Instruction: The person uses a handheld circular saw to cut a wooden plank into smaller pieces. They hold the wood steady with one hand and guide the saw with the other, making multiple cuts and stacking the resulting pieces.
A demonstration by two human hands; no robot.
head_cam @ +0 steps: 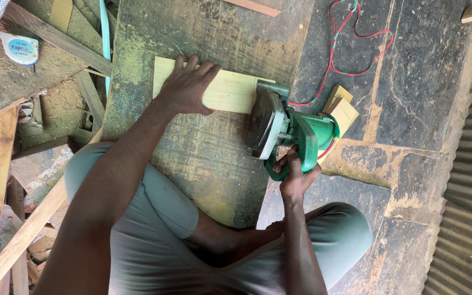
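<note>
One pale plank (228, 92) lies flat on a dusty work board (203, 158), at 12 o'clock from the seated person. Left hand (188, 86) presses it, fingers spread wide. Right hand (295, 173), at 3 o'clock, grips the green circular saw (288, 134) at the plank's end. Red cord (356, 49) loops at 1 o'clock; tape measure (20, 48) at 10.

Left hand (188, 86) flat, fingers spread, pressing down; right hand (296, 170) clenched in grip
</note>
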